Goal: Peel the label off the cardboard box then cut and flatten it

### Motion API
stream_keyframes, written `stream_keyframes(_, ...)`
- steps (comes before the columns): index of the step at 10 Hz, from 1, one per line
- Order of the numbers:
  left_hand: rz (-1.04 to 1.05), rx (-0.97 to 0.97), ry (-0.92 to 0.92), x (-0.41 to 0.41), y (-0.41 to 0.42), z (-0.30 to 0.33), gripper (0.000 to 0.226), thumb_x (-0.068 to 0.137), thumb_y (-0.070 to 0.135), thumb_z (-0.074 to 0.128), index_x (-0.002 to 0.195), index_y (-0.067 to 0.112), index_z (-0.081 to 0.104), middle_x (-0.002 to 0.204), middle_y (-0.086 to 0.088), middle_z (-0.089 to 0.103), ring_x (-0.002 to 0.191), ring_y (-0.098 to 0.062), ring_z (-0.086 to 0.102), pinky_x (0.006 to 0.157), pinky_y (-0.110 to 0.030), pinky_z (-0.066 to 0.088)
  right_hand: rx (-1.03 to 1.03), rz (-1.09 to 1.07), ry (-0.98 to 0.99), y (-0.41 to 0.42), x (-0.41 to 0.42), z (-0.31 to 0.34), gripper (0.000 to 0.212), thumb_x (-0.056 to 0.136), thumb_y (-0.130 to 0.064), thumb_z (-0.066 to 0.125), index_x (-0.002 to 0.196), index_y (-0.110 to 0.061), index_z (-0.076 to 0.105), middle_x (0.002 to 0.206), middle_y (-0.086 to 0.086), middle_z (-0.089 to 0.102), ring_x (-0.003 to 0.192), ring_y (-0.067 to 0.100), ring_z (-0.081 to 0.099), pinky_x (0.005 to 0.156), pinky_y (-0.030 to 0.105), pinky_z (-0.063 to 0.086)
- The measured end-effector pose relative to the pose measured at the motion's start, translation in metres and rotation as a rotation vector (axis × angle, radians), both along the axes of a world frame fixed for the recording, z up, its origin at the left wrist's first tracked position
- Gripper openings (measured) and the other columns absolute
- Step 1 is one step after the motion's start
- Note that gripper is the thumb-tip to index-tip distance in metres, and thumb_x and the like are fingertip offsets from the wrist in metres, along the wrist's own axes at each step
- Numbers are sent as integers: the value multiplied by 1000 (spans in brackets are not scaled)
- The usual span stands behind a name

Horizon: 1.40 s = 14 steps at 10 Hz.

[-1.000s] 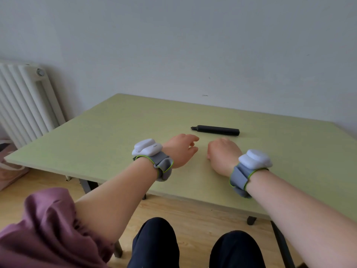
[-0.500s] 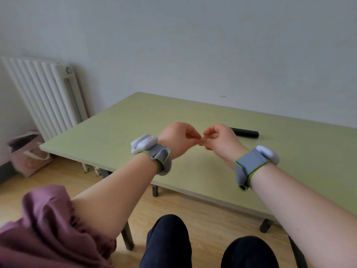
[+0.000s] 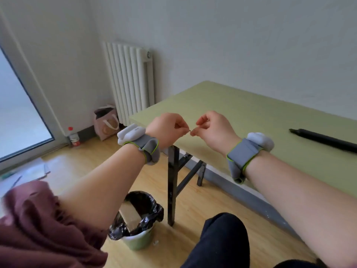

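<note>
My left hand (image 3: 166, 130) and my right hand (image 3: 214, 132) hover above the near left corner of the green table (image 3: 251, 113), fingertips almost meeting. Between them they pinch a tiny scrap (image 3: 190, 130), too small to identify. A folded piece of brown cardboard (image 3: 130, 215) stands in a bin lined with a black bag (image 3: 139, 240) on the floor below my left arm. A black pen-shaped cutter (image 3: 324, 139) lies on the table to the right of my hands.
A black table leg (image 3: 172, 182) stands right beside the bin. A white radiator (image 3: 131, 80), a pink bag (image 3: 106, 122) and a small bottle (image 3: 73, 138) line the wall at the left. Papers (image 3: 29, 171) lie on the wooden floor at far left.
Both hands rose off the table and came together at the fingertips. My view swung left and down, bringing the bin and floor into sight.
</note>
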State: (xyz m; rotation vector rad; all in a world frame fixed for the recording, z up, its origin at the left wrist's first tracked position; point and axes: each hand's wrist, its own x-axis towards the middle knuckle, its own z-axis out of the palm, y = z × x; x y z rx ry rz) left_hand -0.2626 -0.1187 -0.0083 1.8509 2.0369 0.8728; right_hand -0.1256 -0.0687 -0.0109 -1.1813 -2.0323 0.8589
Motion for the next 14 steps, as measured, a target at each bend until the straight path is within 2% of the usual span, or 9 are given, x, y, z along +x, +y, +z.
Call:
stream_keyframes(1, 113, -27, 41, -40, -16, -16, 14, 89, 24, 58, 93, 15, 68, 89, 3, 65, 85, -15, 61, 77, -30, 51, 134, 66, -111, -16, -41, -6, 8, 83, -9, 60, 88, -15, 56, 90, 6, 66, 86, 22, 60, 75, 27, 44)
stream_keyframes(2, 187, -87, 59, -70, -26, -36, 16, 89, 24, 58, 91, 12, 69, 90, -3, 70, 84, -19, 64, 79, -35, 53, 163, 165, -143, -32, -66, -14, 12, 86, -8, 55, 97, -10, 58, 91, 5, 66, 85, 19, 58, 76, 27, 45)
stream_keyframes(3, 271, -184, 66, -94, -32, -59, 22, 89, 23, 56, 89, 6, 70, 87, -9, 71, 84, -24, 64, 78, -39, 54, 99, 253, -193, -40, -85, -27, 12, 86, -10, 56, 98, -12, 58, 90, 3, 65, 84, 18, 58, 76, 28, 46)
stream_keyframes(5, 386, -307, -14, -128, -34, -101, 16, 86, 19, 57, 86, 12, 72, 77, 0, 74, 80, -17, 67, 73, -32, 55, -23, 314, -299, -40, -101, -57, 15, 87, -17, 58, 101, -11, 57, 87, 0, 59, 79, 16, 53, 70, 24, 39)
stream_keyframes(7, 470, -294, -122, -147, -31, -132, 8, 83, 14, 62, 83, 16, 69, 78, -1, 73, 80, -17, 67, 75, -32, 56, -78, 288, -355, -31, -110, -73, 19, 86, -20, 59, 103, -10, 58, 90, 0, 56, 82, 16, 52, 71, 24, 40)
stream_keyframes(9, 510, -272, -148, -158, -30, -145, 10, 86, 22, 62, 81, 15, 66, 74, 0, 72, 74, -17, 66, 66, -29, 52, -115, 294, -386, -27, -120, -83, 20, 86, -23, 58, 103, -11, 58, 90, -1, 56, 84, 18, 54, 76, 31, 47)
stream_keyframes(10, 515, -268, -157, -159, -29, -148, 11, 88, 17, 57, 90, 14, 67, 76, 0, 73, 78, -17, 67, 71, -30, 54, -119, 304, -401, -27, -122, -84, 21, 87, -24, 58, 104, -11, 58, 92, 0, 57, 86, 17, 53, 75, 28, 44)
stream_keyframes(12, 468, -228, -150, -152, -25, -141, 14, 88, 19, 57, 93, 15, 68, 81, -1, 72, 82, -18, 66, 76, -34, 54, -129, 304, -389, -27, -120, -81, 20, 87, -22, 58, 103, -11, 59, 89, -2, 55, 79, 17, 54, 75, 31, 48)
stream_keyframes(14, 415, -110, -134, -136, -18, -122, 16, 88, 25, 55, 91, 16, 68, 86, -1, 70, 84, -20, 65, 77, -37, 55, -91, 270, -328, -29, -109, -70, 16, 87, -21, 57, 100, -11, 60, 89, -2, 57, 78, 15, 52, 60, 22, 39)
